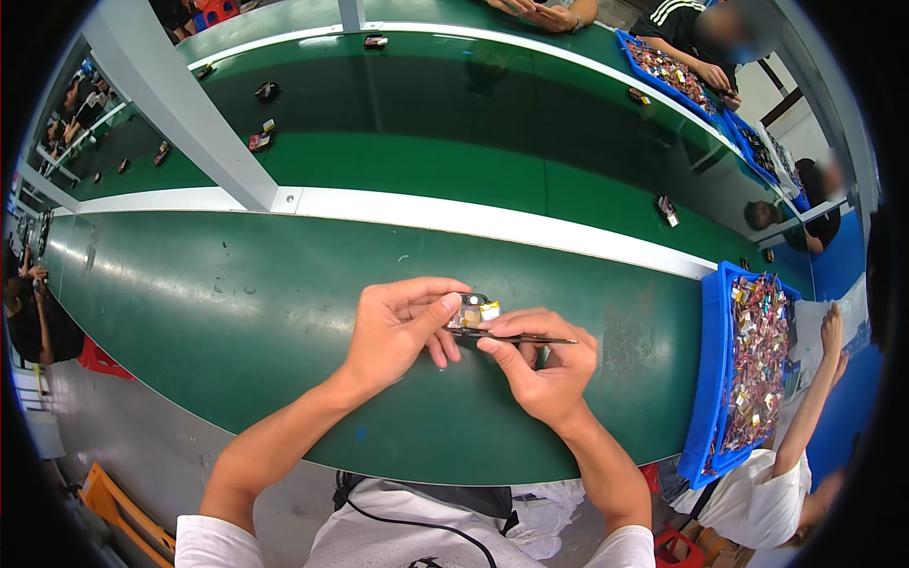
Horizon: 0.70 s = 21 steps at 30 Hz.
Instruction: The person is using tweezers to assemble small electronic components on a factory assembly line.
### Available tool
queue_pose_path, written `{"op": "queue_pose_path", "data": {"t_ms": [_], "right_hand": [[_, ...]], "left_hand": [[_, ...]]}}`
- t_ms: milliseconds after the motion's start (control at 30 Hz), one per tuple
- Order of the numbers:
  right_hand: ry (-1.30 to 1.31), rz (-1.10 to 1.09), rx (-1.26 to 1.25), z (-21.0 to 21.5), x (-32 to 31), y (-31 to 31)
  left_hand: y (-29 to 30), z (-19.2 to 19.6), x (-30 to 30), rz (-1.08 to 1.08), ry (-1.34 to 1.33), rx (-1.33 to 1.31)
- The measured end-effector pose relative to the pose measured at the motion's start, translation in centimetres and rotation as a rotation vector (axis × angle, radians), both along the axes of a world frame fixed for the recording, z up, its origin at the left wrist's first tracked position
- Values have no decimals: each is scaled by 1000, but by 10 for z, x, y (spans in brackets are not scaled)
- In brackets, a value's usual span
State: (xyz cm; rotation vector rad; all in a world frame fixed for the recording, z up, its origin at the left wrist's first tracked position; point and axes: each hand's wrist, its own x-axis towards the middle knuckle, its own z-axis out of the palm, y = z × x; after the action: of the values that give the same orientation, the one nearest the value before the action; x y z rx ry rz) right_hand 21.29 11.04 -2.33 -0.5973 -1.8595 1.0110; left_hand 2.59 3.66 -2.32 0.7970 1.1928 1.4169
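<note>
Left hand pinches small black-rimmed device by its left edge, thumb and fingers narrow, above green bench; right hand holds slim dark tool, end probably at device's near side

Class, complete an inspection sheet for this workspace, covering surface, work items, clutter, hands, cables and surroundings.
Surface: green worktop, scuffed and marked.
Work items: small electronic unit with a yellow-and-silver part; dark slender tool.
Clutter: blue tray at the right, heaped with small parts.
Left hand: holds the unit.
Right hand: holds the tool at the unit.
Cables: black cord across the wearer's shirt.
Surroundings: white rail, scattered pieces beyond it; other people nearby.
</note>
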Motion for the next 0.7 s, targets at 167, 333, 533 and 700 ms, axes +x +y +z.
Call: {"op": "queue_pose_path", "data": {"t_ms": [167, 333, 533, 700], "right_hand": [[-52, -4, 2, 6, 1, -1], [-12, -1, 52, 0, 1, 0], [-17, -1, 110, 8, -2, -3], [-55, -14, 156, 9, -1, -4]], "left_hand": [[-1, 0, 0, -8, 5, -10], [1, 1, -2, -33, -46, -46], [3, 0, -2, -57, -95, -89], [3, -2, 2, -67, 28, -63]]}}
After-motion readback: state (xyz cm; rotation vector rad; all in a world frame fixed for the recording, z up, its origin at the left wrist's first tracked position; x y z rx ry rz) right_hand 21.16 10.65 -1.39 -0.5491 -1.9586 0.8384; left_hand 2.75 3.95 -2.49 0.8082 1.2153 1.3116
